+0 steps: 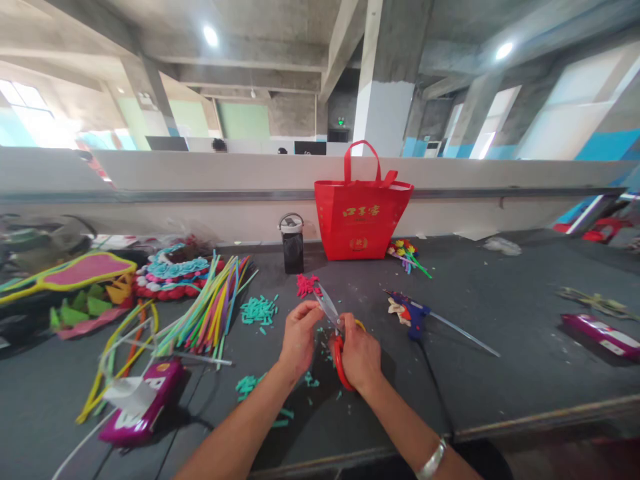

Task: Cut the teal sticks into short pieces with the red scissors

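My right hand (pixel 362 352) grips a pair of scissors (pixel 342 369) by the red handles, with the blades slightly apart and pointing away toward the upper left. Beside the blades, the fingertips of my left hand (pixel 299 339) are pinched together; whatever they hold is too small to make out. A pile of short red pieces (pixel 307 285) lies just beyond the blade tips. To the left is a pile of short green pieces (pixel 259 311). More green pieces (pixel 247 385) are scattered near my left forearm and under the scissors.
Colourful pipe cleaners (pixel 215 307) and a purple tissue pack (pixel 145 403) lie left. A black cup (pixel 293 250) and red bag (pixel 363 223) stand at the back. Right are a glue gun (pixel 414 317) with its cord, small flowers (pixel 407 255) and another purple pack (pixel 603 337).
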A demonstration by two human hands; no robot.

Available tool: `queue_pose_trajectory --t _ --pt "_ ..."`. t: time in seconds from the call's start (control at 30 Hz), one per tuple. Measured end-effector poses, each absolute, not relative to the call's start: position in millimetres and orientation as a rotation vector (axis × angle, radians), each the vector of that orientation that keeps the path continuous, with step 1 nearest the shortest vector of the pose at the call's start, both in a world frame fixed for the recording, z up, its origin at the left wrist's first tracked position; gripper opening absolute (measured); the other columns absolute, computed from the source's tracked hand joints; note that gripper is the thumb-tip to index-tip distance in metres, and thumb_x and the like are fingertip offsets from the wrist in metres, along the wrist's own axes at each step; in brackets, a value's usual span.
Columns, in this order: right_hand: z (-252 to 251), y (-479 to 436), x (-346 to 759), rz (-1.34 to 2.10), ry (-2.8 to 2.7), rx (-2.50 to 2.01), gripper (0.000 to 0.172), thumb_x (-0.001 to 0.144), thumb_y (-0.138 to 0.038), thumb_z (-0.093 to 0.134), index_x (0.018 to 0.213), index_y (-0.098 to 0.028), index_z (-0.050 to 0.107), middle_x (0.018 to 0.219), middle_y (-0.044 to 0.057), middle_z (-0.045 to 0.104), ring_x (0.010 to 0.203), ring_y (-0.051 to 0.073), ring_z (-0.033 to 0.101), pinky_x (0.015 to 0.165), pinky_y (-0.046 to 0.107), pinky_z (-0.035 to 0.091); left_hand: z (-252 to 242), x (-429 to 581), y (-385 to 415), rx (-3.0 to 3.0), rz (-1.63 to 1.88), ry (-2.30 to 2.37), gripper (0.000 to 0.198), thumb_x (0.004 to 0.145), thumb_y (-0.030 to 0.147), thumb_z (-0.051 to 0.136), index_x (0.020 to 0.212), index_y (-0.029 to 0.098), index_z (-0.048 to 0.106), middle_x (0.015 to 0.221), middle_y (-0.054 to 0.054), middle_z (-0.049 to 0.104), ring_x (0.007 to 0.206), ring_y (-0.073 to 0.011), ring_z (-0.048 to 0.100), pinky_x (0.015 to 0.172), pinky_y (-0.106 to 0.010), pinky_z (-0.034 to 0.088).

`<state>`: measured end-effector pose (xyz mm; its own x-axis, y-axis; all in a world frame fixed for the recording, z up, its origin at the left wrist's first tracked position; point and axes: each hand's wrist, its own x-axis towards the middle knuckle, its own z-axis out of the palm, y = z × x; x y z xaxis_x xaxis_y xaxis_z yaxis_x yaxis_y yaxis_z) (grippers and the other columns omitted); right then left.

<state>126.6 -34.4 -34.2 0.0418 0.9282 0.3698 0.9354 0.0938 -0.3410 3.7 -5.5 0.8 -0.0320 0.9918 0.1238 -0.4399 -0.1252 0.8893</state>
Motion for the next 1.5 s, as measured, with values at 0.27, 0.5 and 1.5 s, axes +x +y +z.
queue_pose_trajectory --t 0.27,0.5,1.5 --pt "-30.7 -34.6 126.6 -0.027 -1.900 -1.894 0.016 0.090 -0.025 0.053 0.106 -0.022 0.050 0.077 0.001 0.068 0.069 0.020 0.068 0.056 0.025 0.033 1.7 3.8 -6.6 1.048 1.505 0.839 0.011 0.070 0.025 0.074 0.066 0.016 0.070 0.063 0.002 0.063 0.062 -0.0113 0.051 0.064 -0.023 0.039" --pt "-30.7 -35.1 126.5 -0.022 -1.893 -1.905 0.017 0.091 -0.026 0.052 0.107 -0.022 0.049 0.079 0.001 0.069 0.069 0.019 0.069 0.055 0.025 0.032 1.1 4.5 -6.6 1.093 1.528 0.860 0.013 0.069 0.028 0.075 0.068 0.017 0.071 0.064 0.003 0.063 0.063 -0.0112 0.052 0.065 -0.023 0.040" --pt "-39.2 -24.2 144.1 0.252 -1.495 -1.676 0.030 0.092 -0.038 0.033 0.092 -0.020 0.056 0.072 0.004 0.066 0.069 0.019 0.064 0.059 0.024 0.038 12.2 -58.6 40.6 1.585 1.380 1.624 0.024 0.074 0.036 0.058 0.071 0.017 0.071 0.063 -0.001 0.065 0.064 -0.0180 0.058 0.058 -0.026 0.038"
